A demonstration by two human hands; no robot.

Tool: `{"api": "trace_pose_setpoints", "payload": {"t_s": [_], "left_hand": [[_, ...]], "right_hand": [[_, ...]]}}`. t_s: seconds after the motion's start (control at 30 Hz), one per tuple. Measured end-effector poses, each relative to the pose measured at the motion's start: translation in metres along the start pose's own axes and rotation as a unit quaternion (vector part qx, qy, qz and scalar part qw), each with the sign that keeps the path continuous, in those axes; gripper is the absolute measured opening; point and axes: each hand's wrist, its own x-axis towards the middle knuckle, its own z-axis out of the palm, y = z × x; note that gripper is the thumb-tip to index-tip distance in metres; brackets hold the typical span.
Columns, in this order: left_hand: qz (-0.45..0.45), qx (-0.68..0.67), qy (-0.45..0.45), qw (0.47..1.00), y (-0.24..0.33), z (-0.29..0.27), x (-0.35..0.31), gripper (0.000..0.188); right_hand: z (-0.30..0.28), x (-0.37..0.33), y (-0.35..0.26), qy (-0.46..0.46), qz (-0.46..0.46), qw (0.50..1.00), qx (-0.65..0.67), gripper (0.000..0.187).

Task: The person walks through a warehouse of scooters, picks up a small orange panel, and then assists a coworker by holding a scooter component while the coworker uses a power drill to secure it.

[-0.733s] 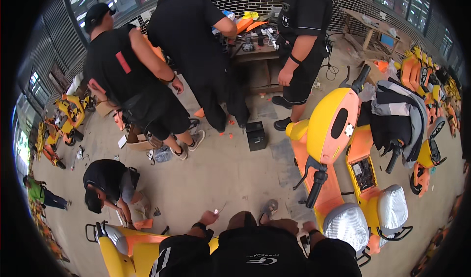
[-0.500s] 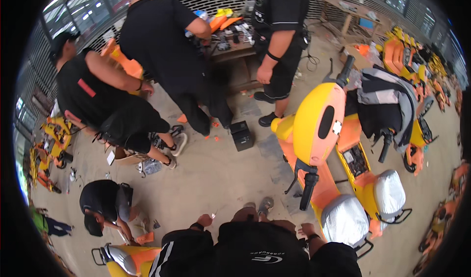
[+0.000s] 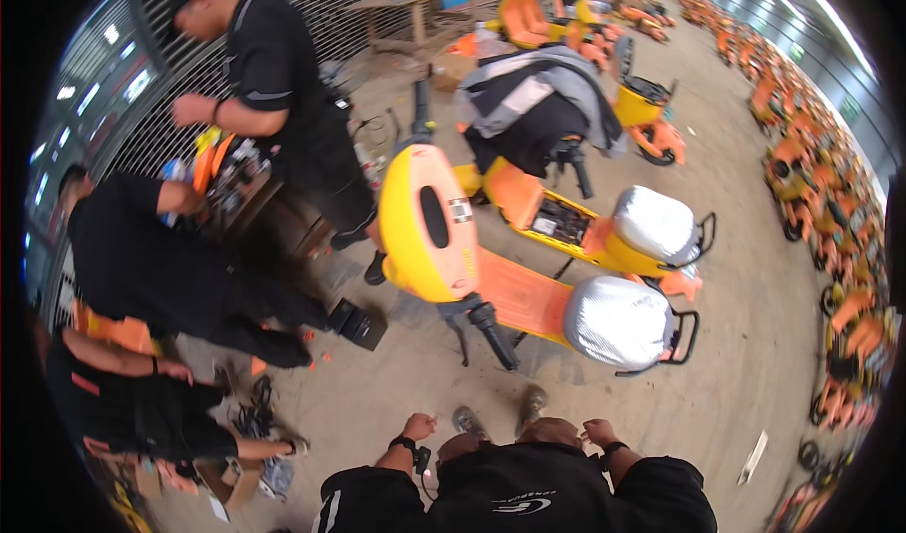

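Note:
My left hand (image 3: 419,426) is in front of my waist, fingers drawn together around something small and pale that I cannot make out. A dark band and a small dark device (image 3: 422,457) are at that wrist. On the other side, my right hand (image 3: 597,432) has curled fingers, and I see nothing in it. Neither hand touches the nearest scooter (image 3: 524,292), yellow and orange, ahead of me. Its seat (image 3: 618,321) has a silvery cover, and its handlebar grip (image 3: 493,335) points toward me.
Beside it stands a second scooter (image 3: 604,240) with an open floor compartment and a jacket (image 3: 538,99) over its front. Three people in black are at the left, near a cluttered workbench (image 3: 247,198). A black box (image 3: 357,325) lies on the floor. Rows of scooters (image 3: 802,174) line the right.
My view has swung to the right, so the scooters and people appear farther left. The person standing by the workbench has raised a forearm. My right hand's fingers look more curled.

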Motion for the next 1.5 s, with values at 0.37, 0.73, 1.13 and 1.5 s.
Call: {"api": "trace_pose_setpoints", "payload": {"t_s": [0.37, 0.73, 1.13, 1.5], "left_hand": [[0.039, 0.238, -0.089, 0.966, 0.092, 0.122, 0.022, 0.025], [0.305, 0.285, -0.222, 0.881, 0.356, 0.367, -0.011, 0.03], [0.303, 0.068, -0.3, 0.902, 0.494, 0.554, 0.073, 0.018], [0.19, 0.215, -0.188, 0.939, 0.488, 0.585, 0.122, 0.032]], "right_hand": [[-0.077, -0.043, 0.219, 0.045, 0.159, 0.955, 0.246, 0.018], [-0.194, -0.016, 0.397, 0.128, 0.107, 0.969, 0.182, 0.023], [-0.366, -0.063, 0.4, 0.152, 0.157, 0.916, 0.336, 0.022], [-0.543, 0.0, 0.37, 0.151, 0.118, 0.914, 0.357, 0.016]]}}
